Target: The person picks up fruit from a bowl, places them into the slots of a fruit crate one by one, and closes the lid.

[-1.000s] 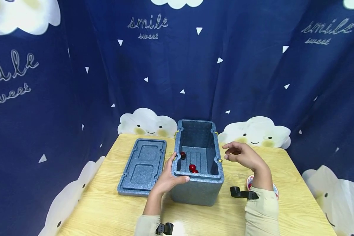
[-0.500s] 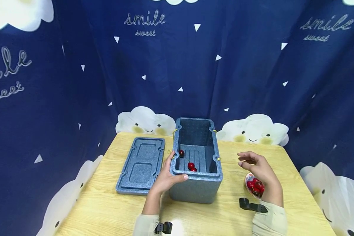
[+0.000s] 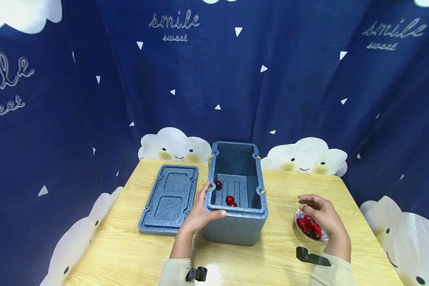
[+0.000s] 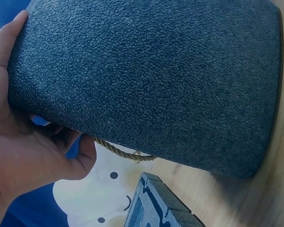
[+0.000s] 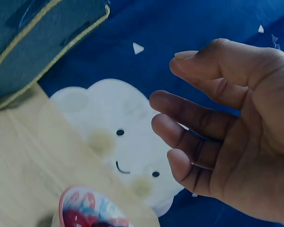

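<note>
My left hand (image 3: 200, 216) grips the near left corner of a blue-grey foam box (image 3: 236, 230), thumb on the front face and fingers along the left side. The box stands uncovered; on its floor lie one dark red cherry (image 3: 219, 185) by the left wall and two touching cherries (image 3: 230, 200) nearer the front. My right hand (image 3: 323, 216) hovers above and partly in front of a small patterned bowl (image 5: 87, 201) of red cherries (image 3: 309, 228). Its fingers are loosely bent, and the right wrist view has nothing between thumb and fingertips.
A matching foam lid (image 3: 169, 198) lies flat on the wooden table (image 3: 125, 246), left of the box. Yellow rope handles (image 4: 123, 152) hang at the box's sides. Behind the table hangs a dark blue curtain (image 3: 200, 71) with clouds.
My right hand has moved from beside the box rightward and down to the bowl, uncovering its cherries to view. My left hand has stayed on the box corner. The head view has shifted slightly.
</note>
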Demonstrator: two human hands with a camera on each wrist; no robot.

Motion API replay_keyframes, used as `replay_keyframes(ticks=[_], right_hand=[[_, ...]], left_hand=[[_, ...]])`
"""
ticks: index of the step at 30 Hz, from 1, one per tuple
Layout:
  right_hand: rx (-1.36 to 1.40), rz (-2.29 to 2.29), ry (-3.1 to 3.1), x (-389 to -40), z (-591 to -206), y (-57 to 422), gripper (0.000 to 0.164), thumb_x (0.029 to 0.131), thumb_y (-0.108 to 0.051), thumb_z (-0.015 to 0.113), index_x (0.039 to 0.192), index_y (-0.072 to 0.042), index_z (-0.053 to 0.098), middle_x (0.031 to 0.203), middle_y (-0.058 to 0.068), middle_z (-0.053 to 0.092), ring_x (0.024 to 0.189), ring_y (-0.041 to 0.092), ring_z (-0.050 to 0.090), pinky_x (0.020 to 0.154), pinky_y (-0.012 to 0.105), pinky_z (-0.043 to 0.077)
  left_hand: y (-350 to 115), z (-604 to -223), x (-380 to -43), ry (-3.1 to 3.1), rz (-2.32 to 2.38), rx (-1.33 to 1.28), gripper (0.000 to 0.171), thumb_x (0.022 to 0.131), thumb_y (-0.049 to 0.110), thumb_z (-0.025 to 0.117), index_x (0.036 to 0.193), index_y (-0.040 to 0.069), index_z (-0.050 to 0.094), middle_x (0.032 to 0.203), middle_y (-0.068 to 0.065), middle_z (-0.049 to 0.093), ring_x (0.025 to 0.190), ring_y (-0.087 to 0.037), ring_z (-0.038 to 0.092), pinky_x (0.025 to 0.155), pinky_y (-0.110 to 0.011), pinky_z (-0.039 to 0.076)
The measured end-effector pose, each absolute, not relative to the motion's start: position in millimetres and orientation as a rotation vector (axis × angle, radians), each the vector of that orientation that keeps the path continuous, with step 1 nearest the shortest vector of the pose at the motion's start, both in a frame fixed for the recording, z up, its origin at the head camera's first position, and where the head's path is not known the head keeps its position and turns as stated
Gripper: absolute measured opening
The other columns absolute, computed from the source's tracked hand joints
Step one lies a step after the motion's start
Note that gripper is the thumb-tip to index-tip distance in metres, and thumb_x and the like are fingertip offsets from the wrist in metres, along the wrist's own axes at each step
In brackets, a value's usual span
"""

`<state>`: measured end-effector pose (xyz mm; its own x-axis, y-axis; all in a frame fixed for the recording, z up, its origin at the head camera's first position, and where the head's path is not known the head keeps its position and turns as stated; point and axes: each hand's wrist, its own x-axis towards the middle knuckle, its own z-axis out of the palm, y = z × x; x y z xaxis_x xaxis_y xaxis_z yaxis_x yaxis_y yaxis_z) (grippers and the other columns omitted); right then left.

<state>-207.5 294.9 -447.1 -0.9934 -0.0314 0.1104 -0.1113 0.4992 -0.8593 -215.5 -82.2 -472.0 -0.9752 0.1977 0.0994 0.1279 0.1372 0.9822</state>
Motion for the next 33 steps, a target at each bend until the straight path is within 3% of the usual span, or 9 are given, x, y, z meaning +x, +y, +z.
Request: replay_keyframes(ticks=[6, 11, 14, 16, 19, 22, 26, 33], right_hand=[[0.035, 1.557, -2.681, -198.7, -467.7, 307.7, 0.032, 0.089, -0.004, 0.059, 0.119, 0.006, 0.055, 0.108, 0.017, 0.061, 0.087, 0.004, 0.057, 0.07, 0.021, 0.049], [-0.038, 1.642, -2.631, -192.9, -482.4, 314.7, 0.031, 0.088, -0.01, 0.064, 0.116, 0.002, 0.058, 0.1, 0.001, 0.065, 0.085, -0.001, 0.057, 0.07, 0.018, 0.048], [-0.083, 1.667, -2.612, -192.9, -497.3, 324.1, 0.035, 0.087, -0.01, 0.066, 0.117, 0.005, 0.057, 0.099, 0.002, 0.066, 0.086, 0.001, 0.058, 0.071, 0.018, 0.048], [-0.115, 1.678, -2.597, -198.1, -520.0, 339.8, 0.041, 0.086, -0.013, 0.067, 0.121, 0.006, 0.055, 0.103, 0.006, 0.066, 0.089, 0.002, 0.058, 0.073, 0.018, 0.048], [-0.111, 1.667, -2.509, -214.3, -574.6, 374.6, 0.044, 0.085, -0.022, 0.069, 0.123, -0.004, 0.058, 0.108, -0.002, 0.065, 0.092, -0.001, 0.058, 0.073, 0.014, 0.046], [-0.185, 1.61, -2.474, -209.7, -574.5, 372.4, 0.044, 0.085, -0.022, 0.07, 0.123, -0.003, 0.058, 0.105, -0.004, 0.066, 0.088, -0.007, 0.056, 0.069, 0.012, 0.046], [-0.329, 1.552, -2.479, -188.9, -537.9, 347.4, 0.042, 0.085, -0.012, 0.068, 0.12, 0.006, 0.056, 0.1, 0.002, 0.065, 0.082, -0.006, 0.053, 0.064, 0.016, 0.048], [-0.509, 1.593, -2.341, -209.5, -611.6, 388.6, 0.044, 0.078, -0.022, 0.076, 0.116, -0.008, 0.061, 0.091, -0.01, 0.063, 0.079, 0.0, 0.057, 0.061, 0.016, 0.05]], left_hand=[[-82.6, -483.0, -215.8, 2.342, 1.988, 0.305, 0.107, 0.064, 0.028, 0.085, 0.148, 0.033, 0.018, 0.151, -0.009, 0.013, 0.134, -0.037, 0.013, 0.099, -0.065, 0.017], [-84.8, -483.0, -215.4, 2.355, 1.978, 0.279, 0.107, 0.064, 0.029, 0.085, 0.148, 0.035, 0.018, 0.151, -0.008, 0.013, 0.134, -0.036, 0.013, 0.1, -0.064, 0.017], [-86.1, -482.5, -215.8, 2.357, 1.972, 0.263, 0.107, 0.064, 0.029, 0.085, 0.147, 0.037, 0.019, 0.151, -0.006, 0.013, 0.135, -0.034, 0.013, 0.1, -0.064, 0.017], [-85.7, -482.0, -216.6, 2.35, 1.974, 0.271, 0.107, 0.064, 0.03, 0.085, 0.147, 0.037, 0.019, 0.152, -0.006, 0.012, 0.135, -0.034, 0.012, 0.1, -0.064, 0.017], [-83.9, -480.4, -218.9, 2.345, 1.975, 0.288, 0.107, 0.064, 0.03, 0.084, 0.148, 0.036, 0.018, 0.152, -0.006, 0.012, 0.135, -0.035, 0.012, 0.1, -0.064, 0.016], [-83.0, -479.5, -221.2, 2.346, 1.982, 0.301, 0.106, 0.065, 0.03, 0.084, 0.148, 0.036, 0.018, 0.152, -0.006, 0.012, 0.135, -0.035, 0.012, 0.1, -0.064, 0.016], [-83.1, -478.9, -221.2, 2.345, 1.985, 0.3, 0.106, 0.065, 0.029, 0.084, 0.148, 0.036, 0.018, 0.152, -0.006, 0.012, 0.135, -0.034, 0.013, 0.101, -0.063, 0.015], [-83.5, -479.4, -219.1, 2.344, 1.975, 0.307, 0.107, 0.065, 0.03, 0.084, 0.148, 0.035, 0.017, 0.152, -0.008, 0.012, 0.135, -0.035, 0.013, 0.1, -0.063, 0.016]])
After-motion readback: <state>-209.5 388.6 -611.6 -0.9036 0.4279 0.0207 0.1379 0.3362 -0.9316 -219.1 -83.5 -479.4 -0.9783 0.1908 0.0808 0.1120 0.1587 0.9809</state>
